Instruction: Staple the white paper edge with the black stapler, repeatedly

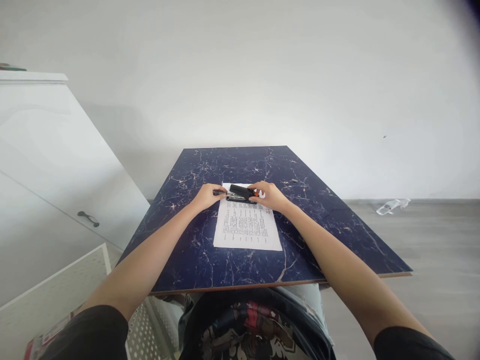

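Right now a black stapler (242,190) lies over the top part of a printed sheet of paper (247,227) on a dark blue, marble-patterned desk (202,272). Its top arm is lifted from its base at the front, so the metal staple tray (235,197) shows between them; whether staples lie inside is too small to tell. The right hand (268,195) is closed around the stapler's rear end, thumb low and fingers over the top, next to an orange-red spot. The left hand (211,195) pinches a small dark piece (218,192) between thumb and fingers, just beside the stapler's front end; what that piece is cannot be made out.

Beyond the paper, toward the right edge of the desk, lies a tiny greyish bit (294,180). To the left stands a white cabinet (56,145) with a dark handle (88,218); its front is shut, so its contents are hidden. Low on the left, partly under the desk, is a white basket (140,335) with holes in its side, and its inside is out of sight. A crumpled clear wrapper (392,206) lies on the grey floor (431,245) by the wall (262,75).
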